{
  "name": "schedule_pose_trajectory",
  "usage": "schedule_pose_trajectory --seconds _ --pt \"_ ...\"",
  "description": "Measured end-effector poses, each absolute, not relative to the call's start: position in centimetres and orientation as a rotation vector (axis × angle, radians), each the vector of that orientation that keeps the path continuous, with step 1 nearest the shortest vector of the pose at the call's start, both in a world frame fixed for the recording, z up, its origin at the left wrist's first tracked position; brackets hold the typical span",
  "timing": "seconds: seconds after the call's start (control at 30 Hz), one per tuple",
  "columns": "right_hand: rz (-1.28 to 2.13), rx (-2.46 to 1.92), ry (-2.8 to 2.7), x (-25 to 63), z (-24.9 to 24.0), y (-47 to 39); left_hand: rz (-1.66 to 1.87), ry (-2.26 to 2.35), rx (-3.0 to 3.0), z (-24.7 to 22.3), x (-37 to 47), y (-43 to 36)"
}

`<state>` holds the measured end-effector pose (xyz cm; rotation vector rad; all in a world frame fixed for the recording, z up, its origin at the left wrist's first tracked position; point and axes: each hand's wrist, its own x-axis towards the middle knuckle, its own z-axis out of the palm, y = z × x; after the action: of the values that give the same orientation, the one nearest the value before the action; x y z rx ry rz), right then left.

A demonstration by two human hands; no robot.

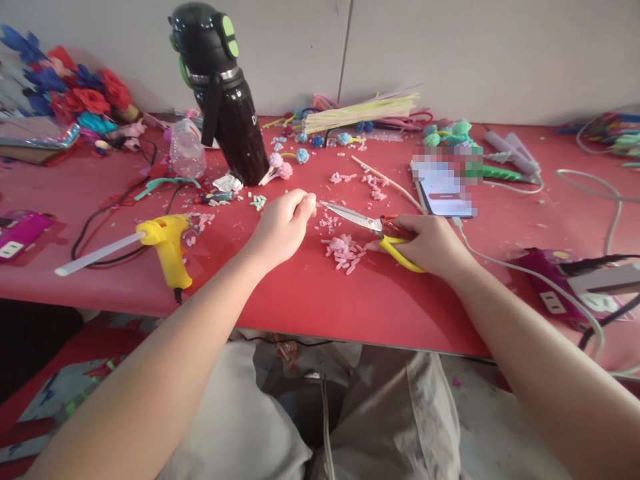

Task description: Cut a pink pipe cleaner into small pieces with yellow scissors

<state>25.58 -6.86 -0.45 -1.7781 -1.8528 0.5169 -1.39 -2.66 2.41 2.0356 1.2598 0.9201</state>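
Note:
My right hand [425,243] is wrapped round the handles of a pair of scissors [357,218] with yellow and red grips. Their blades point left, and the tips are close to the fingertips of my left hand [287,223]. That hand is pinched closed, and what it holds, if anything, is too small to make out. Below the blades lies a pile of short pink cut pieces [345,252] on the red table [300,300]. More pink bits [377,185] are scattered behind the scissors, near a long pale pipe cleaner [387,179].
A yellow glue gun [170,247] lies left, near a tall black bottle [233,120]. Pipe cleaners [360,113] are bundled by the wall. A phone [445,190] with a white cable [505,263] lies right, beside a purple power strip [550,287].

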Motion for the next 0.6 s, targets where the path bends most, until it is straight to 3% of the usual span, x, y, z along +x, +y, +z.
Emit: schedule_pose_trajectory --seconds 0.6 --pt "0.512 -1.752 -1.863 25.75 -0.61 -6.88 0.930 1.287 2.035 2.22 -1.30 -2.63"
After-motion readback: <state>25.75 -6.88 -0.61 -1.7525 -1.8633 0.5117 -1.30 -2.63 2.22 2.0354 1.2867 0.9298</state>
